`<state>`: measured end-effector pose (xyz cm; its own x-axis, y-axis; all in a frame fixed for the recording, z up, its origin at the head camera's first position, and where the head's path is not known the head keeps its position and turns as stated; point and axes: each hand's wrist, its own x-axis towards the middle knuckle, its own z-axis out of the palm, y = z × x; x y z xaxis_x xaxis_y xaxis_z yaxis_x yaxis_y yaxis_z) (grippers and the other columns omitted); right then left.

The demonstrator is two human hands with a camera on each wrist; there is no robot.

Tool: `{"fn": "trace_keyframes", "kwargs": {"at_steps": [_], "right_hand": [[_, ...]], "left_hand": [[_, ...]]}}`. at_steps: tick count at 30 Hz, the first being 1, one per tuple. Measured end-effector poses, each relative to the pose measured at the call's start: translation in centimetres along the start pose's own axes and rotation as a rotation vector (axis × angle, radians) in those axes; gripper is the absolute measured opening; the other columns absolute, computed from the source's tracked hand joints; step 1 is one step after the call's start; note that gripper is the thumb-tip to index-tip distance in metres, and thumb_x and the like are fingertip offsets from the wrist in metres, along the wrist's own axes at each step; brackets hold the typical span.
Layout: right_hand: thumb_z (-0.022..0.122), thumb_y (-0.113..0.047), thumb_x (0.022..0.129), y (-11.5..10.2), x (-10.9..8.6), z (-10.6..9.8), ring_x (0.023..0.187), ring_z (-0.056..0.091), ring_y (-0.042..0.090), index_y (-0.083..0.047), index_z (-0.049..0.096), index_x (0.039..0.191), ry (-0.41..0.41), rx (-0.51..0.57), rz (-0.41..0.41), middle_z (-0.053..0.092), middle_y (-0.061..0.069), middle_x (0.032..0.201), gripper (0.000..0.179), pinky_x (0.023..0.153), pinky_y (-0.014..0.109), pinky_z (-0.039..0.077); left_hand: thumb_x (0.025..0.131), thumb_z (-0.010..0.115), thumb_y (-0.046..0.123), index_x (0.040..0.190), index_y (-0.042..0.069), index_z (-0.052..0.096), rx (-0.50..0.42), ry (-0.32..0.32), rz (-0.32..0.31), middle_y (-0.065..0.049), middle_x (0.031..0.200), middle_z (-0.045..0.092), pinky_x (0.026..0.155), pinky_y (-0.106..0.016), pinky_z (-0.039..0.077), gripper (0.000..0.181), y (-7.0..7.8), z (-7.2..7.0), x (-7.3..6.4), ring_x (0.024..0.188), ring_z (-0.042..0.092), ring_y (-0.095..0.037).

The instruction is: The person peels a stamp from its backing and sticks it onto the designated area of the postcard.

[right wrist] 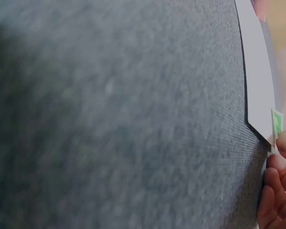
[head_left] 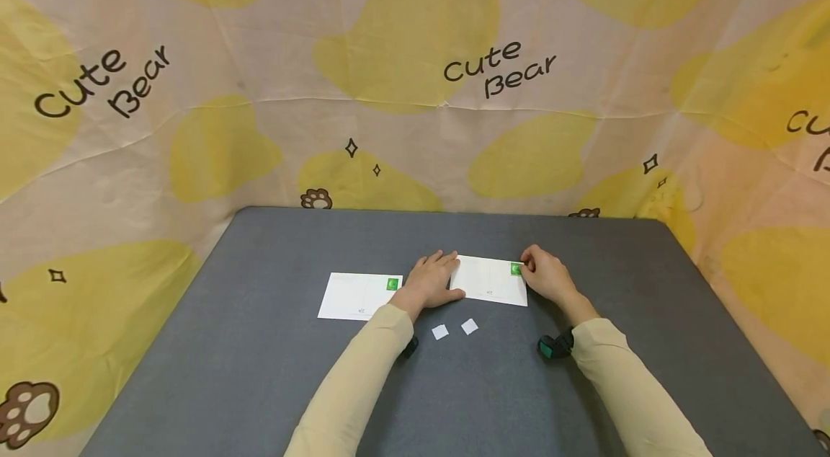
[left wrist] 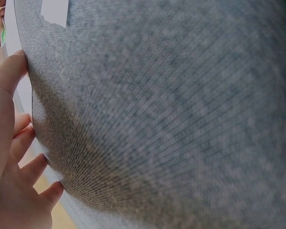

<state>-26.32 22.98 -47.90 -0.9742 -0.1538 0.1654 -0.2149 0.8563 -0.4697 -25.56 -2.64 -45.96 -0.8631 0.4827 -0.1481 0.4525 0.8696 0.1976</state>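
A white envelope (head_left: 486, 280) lies on the grey table, with a green stamp (head_left: 515, 269) at its upper right corner. My right hand (head_left: 547, 275) pinches that stamp between thumb and curled forefinger; in the right wrist view the stamp (right wrist: 278, 122) stands tilted up at the envelope's (right wrist: 258, 71) corner. At the envelope's left edge my left hand (head_left: 429, 282) rests with spread fingers, the thumb touching its lower left part. In the left wrist view, the fingers (left wrist: 12, 71) of that hand lie fairly straight.
Left of my left hand lies a second white envelope (head_left: 355, 295) bearing a green stamp (head_left: 392, 284). Two small white paper squares, one left (head_left: 440, 332) and one right (head_left: 470, 326), lie nearer me on the grey table (head_left: 259, 370). A patterned cloth (head_left: 402, 46) hangs behind.
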Motion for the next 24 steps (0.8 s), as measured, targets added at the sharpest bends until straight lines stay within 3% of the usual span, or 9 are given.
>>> {"fn": "trace_keyframes", "kwargs": {"at_steps": [13,17,24], "right_hand": [[0.056,-0.013,0.089,-0.3,-1.1,-0.4,0.073,0.051,0.018,-0.001,0.060,0.100,-0.018,0.009,-0.053,0.055,0.008,0.085,0.017,0.063,0.033,0.042],[0.057,-0.012,0.088,-0.5,-1.7,-0.6,0.083,0.056,0.024,-0.001,0.063,0.102,0.001,-0.018,-0.123,0.058,0.013,0.096,0.018,0.071,0.042,0.047],[0.061,-0.011,0.087,-0.6,-2.4,-1.2,0.101,0.056,0.034,-0.002,0.064,0.109,0.016,-0.125,-0.302,0.061,0.014,0.111,0.024,0.085,0.049,0.045]], "left_hand": [[0.086,0.056,0.051,0.143,0.016,0.034,0.000,0.000,-0.003,0.003,0.151,0.026,0.111,-0.044,0.021,0.070,-0.2,0.2,0.0,0.140,0.021,-0.022],[0.086,0.055,0.051,0.143,0.016,0.034,-0.001,-0.004,-0.004,0.003,0.151,0.026,0.111,-0.044,0.021,0.070,-0.1,0.2,0.0,0.140,0.021,-0.021],[0.087,0.054,0.052,0.144,0.018,0.033,0.000,-0.007,-0.007,0.004,0.152,0.025,0.111,-0.043,0.020,0.070,-0.1,0.1,0.1,0.140,0.020,-0.020]]}}
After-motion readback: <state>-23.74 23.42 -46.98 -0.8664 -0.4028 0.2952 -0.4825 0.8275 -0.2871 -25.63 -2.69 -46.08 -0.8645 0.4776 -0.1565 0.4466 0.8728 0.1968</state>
